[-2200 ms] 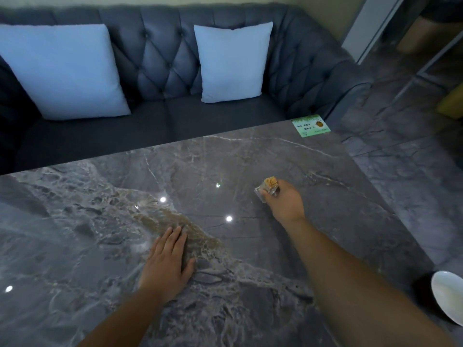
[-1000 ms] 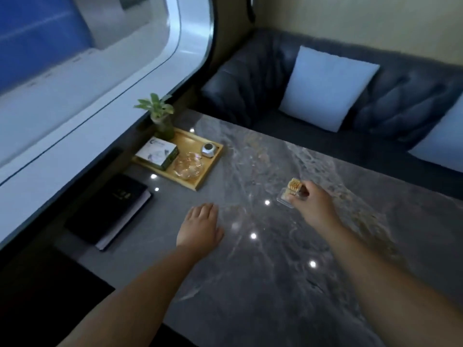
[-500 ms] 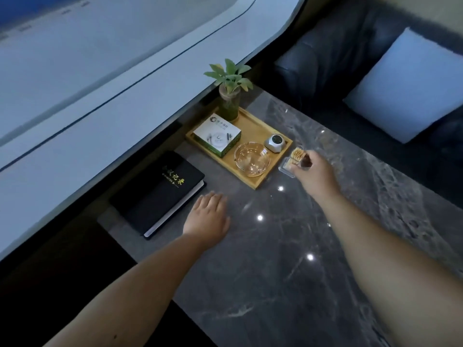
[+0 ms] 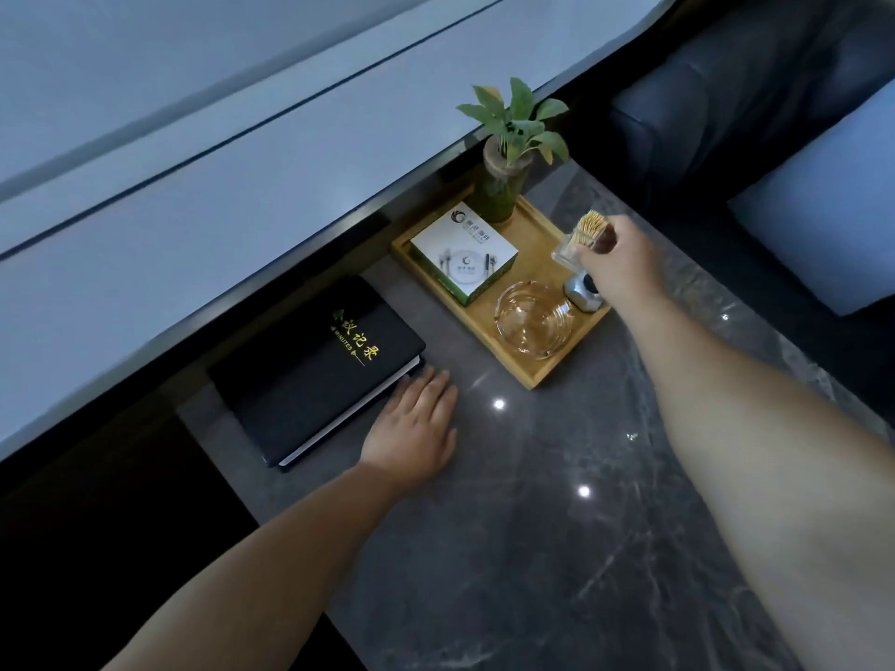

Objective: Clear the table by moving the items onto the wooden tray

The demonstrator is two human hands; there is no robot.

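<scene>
**Toothpick holder held above the far edge of the wooden tray**

Right hand (image 4: 622,266) extended forward on a nearly straight arm, back of the hand turned up; fingers curled round a clear toothpick holder (image 4: 583,242), gripped at its upper part with the toothpick tips showing above the knuckles; holder upright to slightly tilted, raised over the right-hand rim of the wooden tray (image 4: 528,375), just above a small grey round device (image 4: 583,290) standing in the tray's near right corner; contact between holder and tray not discernible.

Left hand (image 4: 416,431) laid palm down on the grey marble table (image 4: 532,525), fingers straight and close together, holding nothing; fingertips touching or just beside the near corner of a black notebook (image 4: 319,368) with gold lettering; forearm running back toward the lower left.

On the tray: a white and green box (image 4: 465,254) toward the far left, a clear glass ashtray (image 4: 532,319) at the near side, a potted plant (image 4: 503,176) at the far corner; tray set against the window-side edge of the table; dark blue sofa (image 4: 726,113) with a pale blue cushion (image 4: 823,230) beyond.
</scene>
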